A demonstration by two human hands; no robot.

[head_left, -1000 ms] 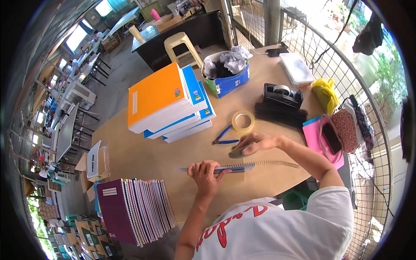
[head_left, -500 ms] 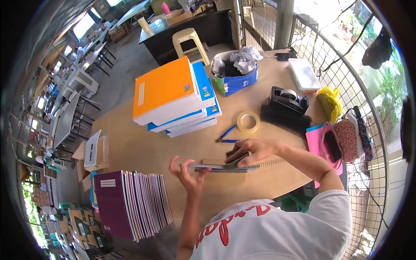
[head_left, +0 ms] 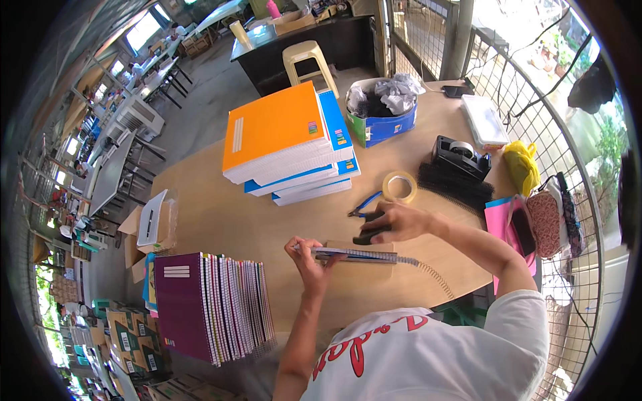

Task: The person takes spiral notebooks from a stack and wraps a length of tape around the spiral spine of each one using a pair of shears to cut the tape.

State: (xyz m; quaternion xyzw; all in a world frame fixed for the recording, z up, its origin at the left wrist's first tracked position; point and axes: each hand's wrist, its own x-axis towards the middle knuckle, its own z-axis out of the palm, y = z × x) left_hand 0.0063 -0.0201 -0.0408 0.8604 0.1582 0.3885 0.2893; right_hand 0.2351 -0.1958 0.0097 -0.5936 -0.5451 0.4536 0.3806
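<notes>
My left hand (head_left: 311, 269) grips one end of a thin notebook (head_left: 358, 256), held edge-up above the table with its punched spine showing. A spiral binding coil (head_left: 435, 274) trails from the notebook's right end and curves down toward me. Just beyond the notebook, my right hand (head_left: 403, 222) is closed on a dark, blocky object (head_left: 373, 229); its kind is unclear. Blue-handled pliers (head_left: 368, 202) lie right beside that hand, next to a roll of clear tape (head_left: 400, 188). A flat tan piece (head_left: 382, 273) lies beneath the notebook.
Orange and blue notebooks (head_left: 274, 130) are piled at the back, and coil-bound purple ones (head_left: 179, 301) stand front left. A box of crumpled paper (head_left: 384, 127), a tape dispenser (head_left: 461, 159), black coils (head_left: 455, 187) and a yellow bundle (head_left: 520, 167) line the far right.
My right hand has moved away from the notebook's spine, still with the dark object. The coil's free end now droops toward me. The view has shifted slightly.
</notes>
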